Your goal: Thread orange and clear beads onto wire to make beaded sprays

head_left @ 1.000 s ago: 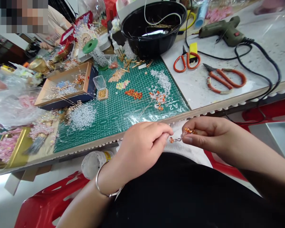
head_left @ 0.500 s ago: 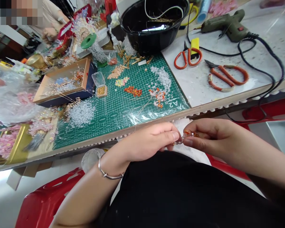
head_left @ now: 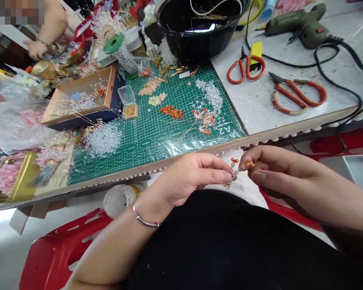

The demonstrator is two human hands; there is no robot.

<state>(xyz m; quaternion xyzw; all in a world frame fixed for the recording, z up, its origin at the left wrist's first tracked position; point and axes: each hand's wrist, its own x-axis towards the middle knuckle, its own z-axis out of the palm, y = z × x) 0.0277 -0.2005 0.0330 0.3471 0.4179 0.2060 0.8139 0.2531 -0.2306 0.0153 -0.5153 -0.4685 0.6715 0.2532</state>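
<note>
My left hand [head_left: 196, 175] pinches a small beaded sprig [head_left: 234, 167] of clear and orange beads between thumb and fingertips, just in front of the table edge. Facing it, my right hand [head_left: 281, 171] has thumb and fingers closed at an orange-tipped end of the same sprig; the exact grip is partly hidden. On the green cutting mat [head_left: 157, 151] beyond lie orange beads [head_left: 171, 112], a cluster of clear and orange beaded pieces [head_left: 205, 120] with thin wires, and loose clear beads [head_left: 211, 94].
Two orange-handled tools, scissors-like [head_left: 246, 68] and pliers-like [head_left: 299, 94], lie right, near a corded glue gun [head_left: 302, 28]. A black basin [head_left: 196, 40] stands behind the mat. Left are an open box [head_left: 110, 92] and a clear bead pile [head_left: 104, 139]. Another person's hand [head_left: 38, 50] shows far left.
My right hand has drawn slightly right, away from my left, and more of the beaded sprig shows between them. The other person's arm has moved at far left. The view has shifted slightly.
</note>
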